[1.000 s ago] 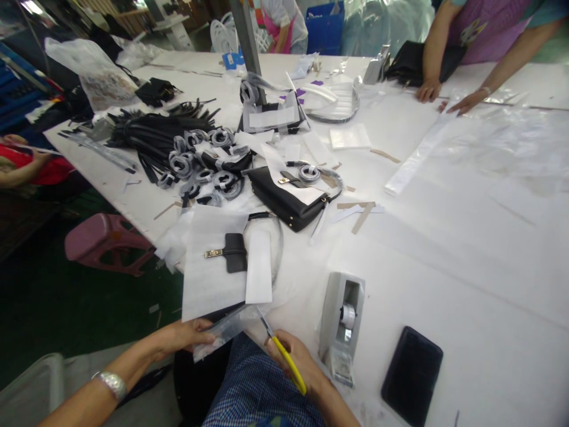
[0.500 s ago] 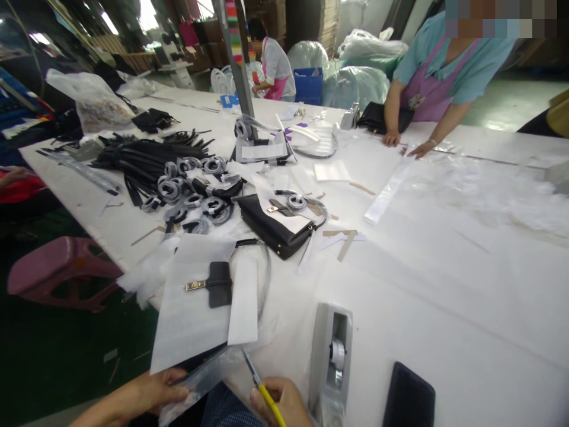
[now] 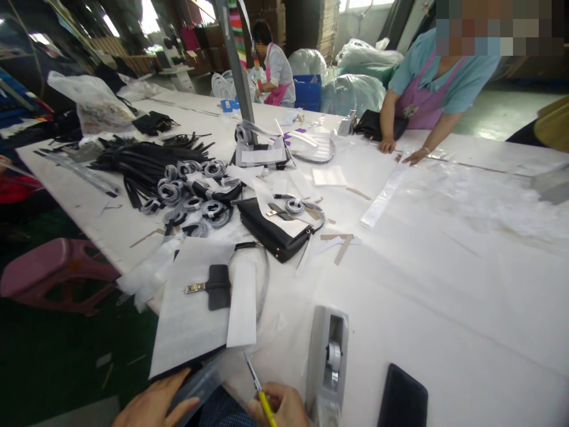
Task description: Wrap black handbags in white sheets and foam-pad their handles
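At the bottom edge my right hand (image 3: 279, 406) is closed around yellow-handled scissors (image 3: 259, 391), blades pointing up and left. My left hand (image 3: 153, 403) pinches a clear plastic piece (image 3: 202, 382) beside the blades. Just above lies a white foam sheet (image 3: 191, 308) with a black leather flap and gold clasp (image 3: 213, 286) on it.
A grey tape dispenser (image 3: 326, 359) and a black phone (image 3: 402, 397) sit right of my hands. A black handbag (image 3: 271, 228), rolled straps (image 3: 191, 196) and black strips (image 3: 137, 157) crowd the table's left. A person in a purple apron (image 3: 422, 95) leans on the far side. A pink stool (image 3: 53, 276) stands left.
The view has tilted upward, so my hands and the dispenser sit lower in the picture. Both hands keep their hold on the scissors and the plastic.
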### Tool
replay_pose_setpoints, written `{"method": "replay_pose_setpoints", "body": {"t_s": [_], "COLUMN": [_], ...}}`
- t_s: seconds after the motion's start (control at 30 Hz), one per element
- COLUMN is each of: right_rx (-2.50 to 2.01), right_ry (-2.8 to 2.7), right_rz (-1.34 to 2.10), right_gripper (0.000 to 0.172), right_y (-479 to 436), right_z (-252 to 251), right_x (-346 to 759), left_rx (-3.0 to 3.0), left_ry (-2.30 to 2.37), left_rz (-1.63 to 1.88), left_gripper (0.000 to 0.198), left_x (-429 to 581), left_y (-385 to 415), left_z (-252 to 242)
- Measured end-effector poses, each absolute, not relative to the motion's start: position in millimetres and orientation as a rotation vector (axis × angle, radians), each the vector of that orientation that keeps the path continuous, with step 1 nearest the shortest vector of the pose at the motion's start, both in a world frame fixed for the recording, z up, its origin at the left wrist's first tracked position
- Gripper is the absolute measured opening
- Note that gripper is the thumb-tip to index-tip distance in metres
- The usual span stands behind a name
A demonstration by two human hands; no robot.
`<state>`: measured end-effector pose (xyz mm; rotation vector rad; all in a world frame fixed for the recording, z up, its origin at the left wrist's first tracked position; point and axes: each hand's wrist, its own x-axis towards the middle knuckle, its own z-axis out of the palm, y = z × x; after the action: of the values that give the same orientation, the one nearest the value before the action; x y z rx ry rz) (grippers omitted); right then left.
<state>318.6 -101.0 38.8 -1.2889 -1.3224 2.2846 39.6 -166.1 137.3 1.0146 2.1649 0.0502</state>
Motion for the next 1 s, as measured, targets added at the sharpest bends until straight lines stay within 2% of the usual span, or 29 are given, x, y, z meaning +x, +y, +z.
{"method": "replay_pose_setpoints", "body": {"t_s": [0.13,0.37,0.63,0.83,1.0], "right_rx": [-1.261,-1.270,-1.290,-1.306,-1.363], "right_ry": [-1.314,-1.353,-1.287,-1.330,-1.328], "right_rz": [2.271,2.219,2.207,2.175,2.032], "right_gripper": [0.055,0.051,0.040,0.053,0.059], "right_y": [-105,-111,-109,-117,-138], "right_z": [36,31,47,51,43], "right_x": [320,329,330,340,351], "left_rx": [1.169,1.306,1.476,1.546,1.457], "left_ry": [2.092,2.099,2.131,2.112,2.121], "left_rz": [0.259,0.353,0.414,0.535,0.622], "left_gripper": [0.058,0.046,0.041,0.037,0.044], "left_x": [88,121,122,137,146], "left_y": [-146,-102,-108,-128,-144], "left_z": [134,105,97,70,48]}}
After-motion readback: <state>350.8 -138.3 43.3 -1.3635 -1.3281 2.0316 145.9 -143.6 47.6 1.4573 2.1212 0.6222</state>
